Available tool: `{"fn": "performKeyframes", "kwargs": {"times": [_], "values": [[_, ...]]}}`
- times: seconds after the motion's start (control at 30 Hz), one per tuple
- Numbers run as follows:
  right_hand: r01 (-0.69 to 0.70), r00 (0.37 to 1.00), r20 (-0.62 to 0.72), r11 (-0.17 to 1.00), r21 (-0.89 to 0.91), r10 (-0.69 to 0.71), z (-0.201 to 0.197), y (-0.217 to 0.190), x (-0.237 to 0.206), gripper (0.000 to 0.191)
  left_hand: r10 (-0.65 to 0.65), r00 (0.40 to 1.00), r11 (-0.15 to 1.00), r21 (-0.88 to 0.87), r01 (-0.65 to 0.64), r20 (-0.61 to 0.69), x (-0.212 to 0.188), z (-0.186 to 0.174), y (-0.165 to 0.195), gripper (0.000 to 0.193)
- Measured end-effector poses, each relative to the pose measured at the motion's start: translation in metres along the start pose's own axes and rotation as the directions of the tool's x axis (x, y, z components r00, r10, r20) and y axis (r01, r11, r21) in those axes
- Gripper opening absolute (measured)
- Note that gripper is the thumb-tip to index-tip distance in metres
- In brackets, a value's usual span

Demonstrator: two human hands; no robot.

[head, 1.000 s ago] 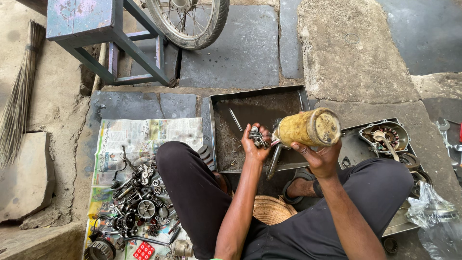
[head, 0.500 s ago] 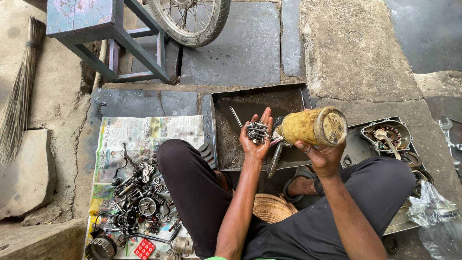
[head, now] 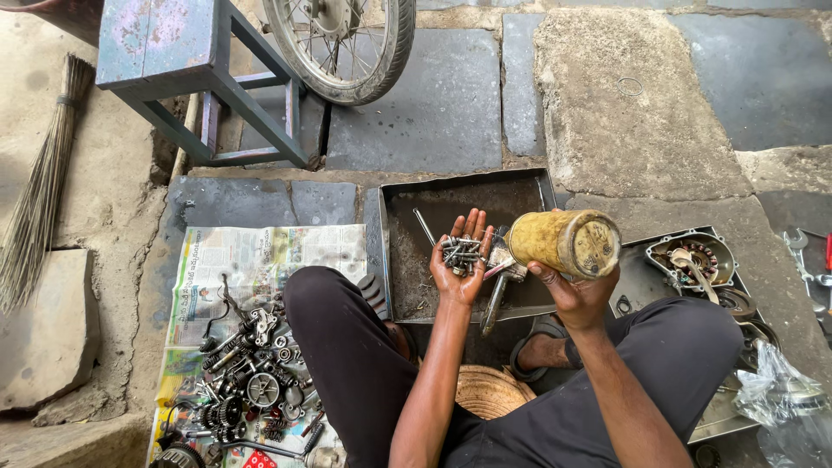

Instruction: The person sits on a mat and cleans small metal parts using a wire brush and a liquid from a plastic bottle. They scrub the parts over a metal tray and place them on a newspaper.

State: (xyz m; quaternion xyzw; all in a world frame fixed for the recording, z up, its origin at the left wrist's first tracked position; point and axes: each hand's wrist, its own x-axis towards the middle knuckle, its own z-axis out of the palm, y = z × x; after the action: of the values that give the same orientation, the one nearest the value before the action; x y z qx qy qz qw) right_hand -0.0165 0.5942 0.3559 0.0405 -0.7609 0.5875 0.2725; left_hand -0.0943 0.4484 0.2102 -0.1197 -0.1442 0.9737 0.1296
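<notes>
My left hand point(head: 464, 264) lies palm up over a dark metal tray point(head: 400, 260), cupping a heap of small bolts and screws point(head: 461, 250). Its fingers are spread and point away from me. Just to its right, my right hand point(head: 574, 293) grips a grimy yellow jar point(head: 559, 242), held on its side with the mouth facing right and a few parts visible inside. The jar's base nearly touches my left fingertips. A long metal tool point(head: 492, 303) lies in the tray under both hands.
A newspaper point(head: 260, 269) with several engine parts point(head: 247, 381) lies at my left knee. An engine cover point(head: 693, 260) sits on a tray at right, with spanners point(head: 802, 256) beyond. A blue stool point(head: 173, 61), wheel point(head: 347, 48) and broom point(head: 39, 191) stand farther off.
My left hand has opened from a loose fist to a flat palm, showing the bolts. The jar has tipped further onto its side and shifted slightly right.
</notes>
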Motion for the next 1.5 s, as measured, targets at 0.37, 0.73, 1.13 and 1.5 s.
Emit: {"fn": "performKeyframes", "kwargs": {"times": [0.37,0.73,1.13,1.5], "values": [[-0.079,0.988,0.127,0.996,-0.051,0.085,-0.004,-0.011,0.002,0.043,0.018,1.000,1.000,0.016,-0.018,-0.008,-0.002,-0.008,0.002,0.048],[-0.344,0.913,-0.057,0.838,0.424,0.404,0.018,0.020,-0.008,0.055,0.089,0.932,0.996,0.017,-0.089,-0.352,0.013,-0.049,0.008,0.030],[-0.204,0.979,0.028,0.957,0.209,0.202,0.018,0.013,-0.011,0.040,0.230,0.897,0.959,0.245,-0.143,-0.378,0.017,-0.041,0.015,0.032],[-0.099,0.993,0.078,0.991,0.093,0.092,0.018,-0.010,-0.009,0.059,0.045,0.954,0.914,0.398,0.080,-0.295,0.000,-0.022,0.001,0.026]]}}
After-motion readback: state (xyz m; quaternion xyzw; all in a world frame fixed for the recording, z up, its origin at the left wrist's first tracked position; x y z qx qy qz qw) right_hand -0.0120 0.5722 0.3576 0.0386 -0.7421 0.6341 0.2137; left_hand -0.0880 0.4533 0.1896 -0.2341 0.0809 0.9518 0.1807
